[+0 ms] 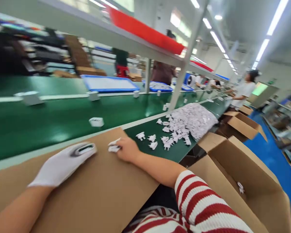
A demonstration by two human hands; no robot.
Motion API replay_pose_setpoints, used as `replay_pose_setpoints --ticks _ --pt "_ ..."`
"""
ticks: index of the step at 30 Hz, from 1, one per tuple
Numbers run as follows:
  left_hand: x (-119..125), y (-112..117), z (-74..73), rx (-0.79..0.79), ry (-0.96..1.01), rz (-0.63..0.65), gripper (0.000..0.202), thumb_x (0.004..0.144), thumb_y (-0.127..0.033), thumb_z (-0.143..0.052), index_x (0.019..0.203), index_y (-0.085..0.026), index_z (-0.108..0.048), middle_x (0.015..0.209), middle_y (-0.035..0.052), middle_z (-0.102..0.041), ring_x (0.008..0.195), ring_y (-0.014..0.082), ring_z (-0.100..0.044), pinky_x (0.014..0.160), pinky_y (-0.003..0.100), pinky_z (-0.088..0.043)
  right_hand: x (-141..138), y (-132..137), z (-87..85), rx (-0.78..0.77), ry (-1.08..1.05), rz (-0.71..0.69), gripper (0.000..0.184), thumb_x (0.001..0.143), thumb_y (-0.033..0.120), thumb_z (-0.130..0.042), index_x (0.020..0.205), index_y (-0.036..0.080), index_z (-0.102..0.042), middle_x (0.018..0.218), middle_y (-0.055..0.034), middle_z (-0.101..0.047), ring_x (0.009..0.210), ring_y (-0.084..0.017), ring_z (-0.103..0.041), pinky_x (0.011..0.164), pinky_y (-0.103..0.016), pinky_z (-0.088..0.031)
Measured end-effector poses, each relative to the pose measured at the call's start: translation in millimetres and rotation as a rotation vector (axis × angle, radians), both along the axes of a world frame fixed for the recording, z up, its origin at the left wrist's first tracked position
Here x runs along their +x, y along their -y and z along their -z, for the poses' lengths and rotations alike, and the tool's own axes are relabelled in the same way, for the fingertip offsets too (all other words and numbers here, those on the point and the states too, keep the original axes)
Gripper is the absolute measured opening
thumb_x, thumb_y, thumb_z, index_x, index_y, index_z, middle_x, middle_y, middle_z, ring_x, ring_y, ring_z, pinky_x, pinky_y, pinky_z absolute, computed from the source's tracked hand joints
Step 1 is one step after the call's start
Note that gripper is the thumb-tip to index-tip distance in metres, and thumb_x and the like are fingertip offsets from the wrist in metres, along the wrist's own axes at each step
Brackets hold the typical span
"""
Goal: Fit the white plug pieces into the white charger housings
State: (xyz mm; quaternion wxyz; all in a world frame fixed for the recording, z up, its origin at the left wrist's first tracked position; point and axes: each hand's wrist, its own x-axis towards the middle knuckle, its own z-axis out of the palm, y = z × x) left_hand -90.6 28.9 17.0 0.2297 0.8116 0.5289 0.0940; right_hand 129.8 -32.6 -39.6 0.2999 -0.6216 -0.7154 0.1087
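Observation:
My left hand, in a white glove, is closed around a white charger body with a dark oval recess facing up. To its right my bare right hand pinches a small white plug piece between thumb and fingers. Both hands are over a brown cardboard sheet on the bench, with a gap between the two pieces. Several loose white two-pin plugs lie just beyond my right hand. Behind them a heap of the same plugs spills from a clear plastic bag.
A green conveyor runs along the far side, carrying white blocks. Blue-rimmed trays stand beyond it, and a slanted post rises near the heap. An open carton at my right contains a white plug. A person stands farther along.

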Motion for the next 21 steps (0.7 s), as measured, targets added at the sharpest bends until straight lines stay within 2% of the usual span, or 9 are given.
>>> replay_pose_setpoints --ticks 3,6,8,11,14,17,21 --pt "-4.6 7.9 18.8 -0.044 0.204 -0.089 0.044 0.095 -0.053 -0.064 0.129 -0.027 -0.076 0.135 0.0003 -0.079 0.125 0.0281 -0.072 0.117 0.04 -0.052 2.5 3.0 -5.4 0.002 -0.208 0.016 0.016 0.096 0.018 -0.074 0.108 0.015 -0.084 0.106 -0.0048 -0.08 0.108 -0.015 -0.075 0.098 -0.026 -0.054" --pt "0.3 9.1 21.6 -0.03 0.284 -0.079 0.043 0.088 -0.049 -0.069 0.123 -0.026 -0.081 0.129 0.0013 -0.081 0.12 0.0265 -0.074 0.116 0.033 -0.051 3.5 -0.8 -8.8 -0.007 -0.413 0.046 0.026 0.09 0.031 -0.081 0.112 0.017 -0.082 0.114 -0.0075 -0.082 0.109 -0.018 -0.076 0.103 -0.031 -0.058" --pt "3.3 9.3 21.9 -0.02 0.293 -0.097 0.044 0.086 -0.049 -0.072 0.122 -0.027 -0.083 0.126 0.001 -0.082 0.116 0.0254 -0.075 0.113 0.029 -0.053 2.8 -6.7 -12.1 -0.038 -0.622 0.094 0.036 0.084 0.039 -0.086 0.112 0.017 -0.081 0.112 -0.0085 -0.083 0.106 -0.02 -0.078 0.104 -0.037 -0.061" --pt "4.4 10.9 23.8 -0.009 0.308 -0.127 0.046 0.083 -0.048 -0.075 0.123 -0.027 -0.083 0.123 0.0011 -0.082 0.112 0.0249 -0.075 0.108 0.028 -0.055 -2.1 -18.2 -19.6 -0.091 -0.822 0.039 0.046 0.074 0.042 -0.09 0.111 0.017 -0.079 0.108 -0.0087 -0.084 0.102 -0.023 -0.08 0.102 -0.04 -0.063" --pt "3.4 12.5 24.8 -0.043 0.332 -0.144 0.047 0.08 -0.048 -0.077 0.121 -0.027 -0.082 0.115 0.0012 -0.083 0.105 0.0241 -0.076 0.102 0.028 -0.056 -11.4 -26.1 -27.7 -0.1 -0.755 -0.069 0.041 0.076 0.041 -0.086 0.111 0.019 -0.08 0.11 -0.0073 -0.084 0.102 -0.023 -0.079 0.103 -0.04 -0.062" --pt "3.2 11.2 25.8 -0.054 0.334 -0.141 0.045 0.08 -0.054 -0.077 0.113 -0.025 -0.082 0.106 0.0021 -0.083 0.098 0.0239 -0.075 0.098 0.03 -0.056 -20.3 -27.3 -33.6 -0.026 -0.518 -0.183 0.03 0.088 0.034 -0.074 0.114 0.022 -0.081 0.113 -0.0059 -0.083 0.107 -0.022 -0.076 0.105 -0.04 -0.06" --pt "4.1 6.6 30.6 -0.038 0.335 -0.114 0.045 0.08 -0.063 -0.074 0.097 -0.022 -0.08 0.098 0.0033 -0.082 0.094 0.0244 -0.074 0.095 0.031 -0.056 -25.6 -28.0 -38.6 0.102 -0.187 -0.298 0.031 0.094 0.019 -0.06 0.118 0.024 -0.08 0.119 -0.0067 -0.08 0.117 -0.025 -0.072 0.108 -0.041 -0.056"
